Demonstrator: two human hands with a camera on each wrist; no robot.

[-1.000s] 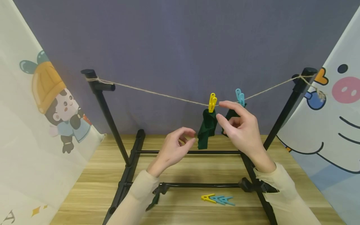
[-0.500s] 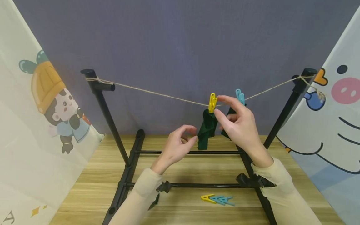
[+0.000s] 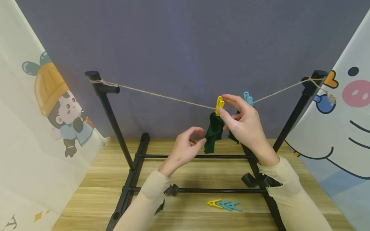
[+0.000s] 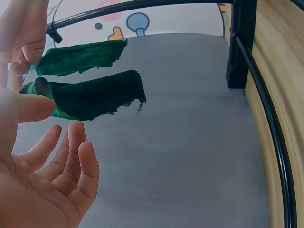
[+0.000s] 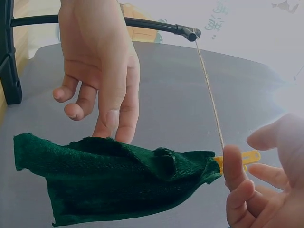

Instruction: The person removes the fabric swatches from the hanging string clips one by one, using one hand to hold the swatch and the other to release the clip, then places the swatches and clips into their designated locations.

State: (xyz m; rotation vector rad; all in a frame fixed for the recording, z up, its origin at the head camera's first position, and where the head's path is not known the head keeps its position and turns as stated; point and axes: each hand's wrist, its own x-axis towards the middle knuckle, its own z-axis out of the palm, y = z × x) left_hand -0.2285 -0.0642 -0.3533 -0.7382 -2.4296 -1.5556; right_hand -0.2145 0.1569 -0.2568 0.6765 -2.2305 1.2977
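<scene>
A folded dark green cloth (image 3: 213, 136) with ragged edges hangs from the line by a yellow clothespin (image 3: 219, 106). My right hand (image 3: 245, 123) is at this clothespin, thumb tip overlapping it and index fingertip beside its top. In the right wrist view the fingers stand spread around the yellow clothespin (image 5: 251, 156). Just left of the cloth is my left hand (image 3: 188, 149), its fingers loosely bent and thumb tip at the cloth's edge. A second green cloth (image 3: 233, 136), partly hidden by my right hand, hangs under a blue clothespin (image 3: 248, 98).
The twine (image 3: 162, 96) sags between two posts of a black frame (image 3: 111, 118). On the wooden table (image 3: 202, 218) lie a yellow clothespin (image 3: 214, 204) and blue clothespins (image 3: 229, 205). Another green piece (image 3: 160, 208) shows beside my left sleeve.
My right hand has moved left and slightly up, to the yellow clothespin. My left hand has moved a little right and up, to the hanging cloth's edge.
</scene>
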